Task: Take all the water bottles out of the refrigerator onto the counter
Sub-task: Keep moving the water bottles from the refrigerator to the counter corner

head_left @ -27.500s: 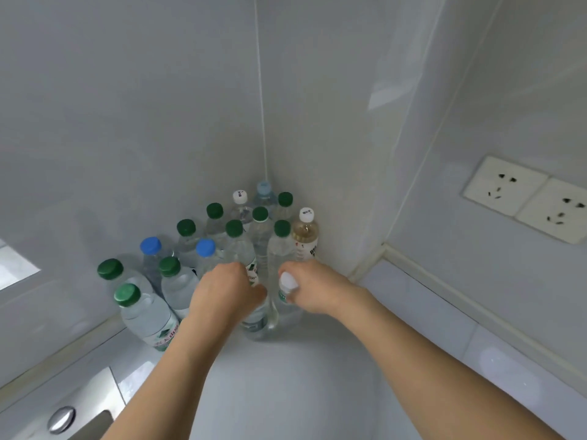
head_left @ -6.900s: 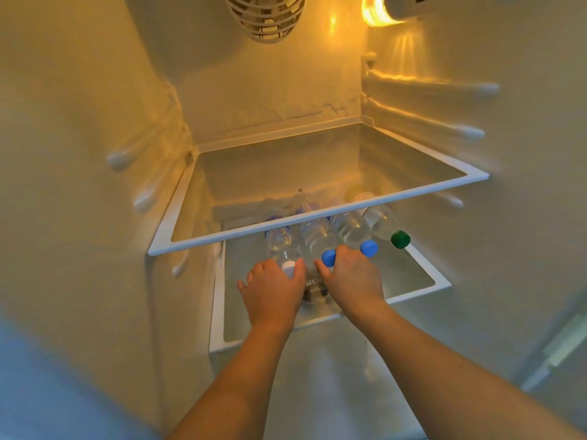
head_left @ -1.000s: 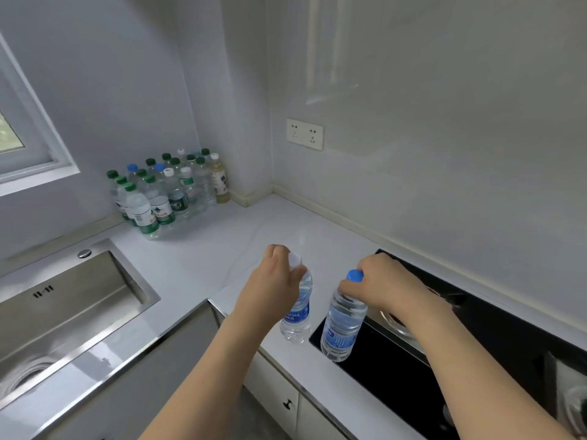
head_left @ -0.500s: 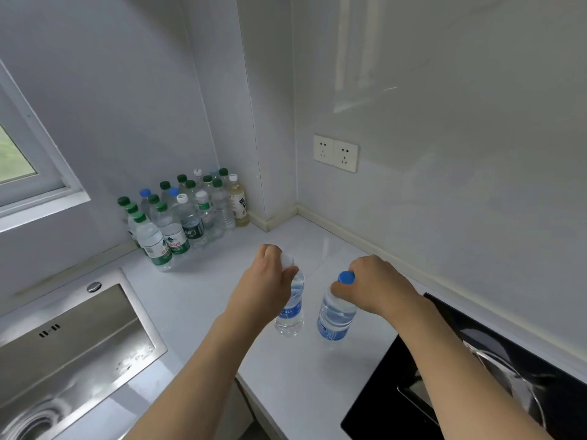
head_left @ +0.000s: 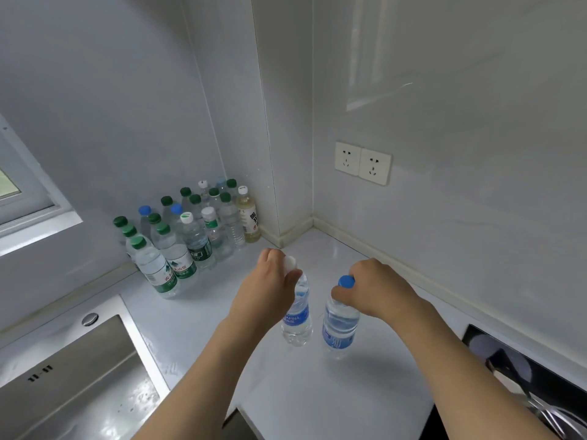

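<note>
Two small clear bottles of water hang upright over the white tabletop (head_left: 333, 404), side by side and just apart: the white-capped bottle (head_left: 297, 315) with a blue Aquafina label, and at its 3 o'clock the blue-capped bottle (head_left: 340, 325), also blue-labelled. The left hand (head_left: 270, 290) makes a grip around the neck of the white-capped one, fingers curled under the cap, which peeks out at the hand's 1 o'clock; the bottle's body hangs below the hand. The right hand (head_left: 373, 290) grasps the blue-capped bottle at neck and cap, its body likewise below the grip. Whether either base touches the tabletop is hard to tell. At 10 o'clock from the hands, in the wall corner, stands the cluster of bottles (head_left: 190, 236), mostly green-capped, a few blue or white, one with yellowish liquid; the rear ones are largely hidden. A steel sink (head_left: 79, 382) is cut off at 8 o'clock, a black cooktop (head_left: 514, 360) at 4 o'clock, and wall sockets (head_left: 362, 162) sit at 1 o'clock.
</note>
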Demonstrator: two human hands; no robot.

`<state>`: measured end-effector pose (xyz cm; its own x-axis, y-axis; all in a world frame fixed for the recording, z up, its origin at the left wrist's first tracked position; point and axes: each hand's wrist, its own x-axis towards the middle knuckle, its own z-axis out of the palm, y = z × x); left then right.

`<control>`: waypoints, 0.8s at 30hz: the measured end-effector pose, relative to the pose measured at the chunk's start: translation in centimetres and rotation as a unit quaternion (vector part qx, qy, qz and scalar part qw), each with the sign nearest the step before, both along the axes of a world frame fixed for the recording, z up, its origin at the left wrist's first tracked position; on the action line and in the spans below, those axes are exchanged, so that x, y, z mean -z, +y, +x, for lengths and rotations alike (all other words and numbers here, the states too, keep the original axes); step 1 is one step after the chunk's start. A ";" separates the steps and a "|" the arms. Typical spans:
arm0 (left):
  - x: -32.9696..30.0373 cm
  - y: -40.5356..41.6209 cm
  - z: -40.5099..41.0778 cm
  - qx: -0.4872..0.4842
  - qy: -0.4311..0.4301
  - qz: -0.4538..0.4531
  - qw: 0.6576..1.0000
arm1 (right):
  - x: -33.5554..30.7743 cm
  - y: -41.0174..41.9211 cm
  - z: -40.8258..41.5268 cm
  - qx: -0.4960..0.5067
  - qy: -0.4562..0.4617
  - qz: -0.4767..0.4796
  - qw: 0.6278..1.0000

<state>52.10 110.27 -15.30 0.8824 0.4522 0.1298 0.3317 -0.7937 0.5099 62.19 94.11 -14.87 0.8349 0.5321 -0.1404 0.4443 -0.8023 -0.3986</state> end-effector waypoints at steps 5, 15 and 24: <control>0.9 5.4 2.4 0.002 0.012 -0.010 1.000 | 0.7 5.7 2.5 0.008 0.019 -0.010 1.000; 4.1 16.1 6.1 -0.016 0.013 -0.046 0.999 | 2.2 17.8 7.6 -0.042 -0.001 -0.063 0.997; 7.2 23.8 9.6 -0.032 0.007 -0.052 0.998 | 3.4 27.4 12.9 -0.082 -0.003 -0.101 0.991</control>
<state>61.71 134.06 -22.54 0.8522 0.5188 0.0676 0.3880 -0.7135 0.5834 75.07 121.53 -18.23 0.7405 0.6222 -0.2542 0.5770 -0.7824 -0.2341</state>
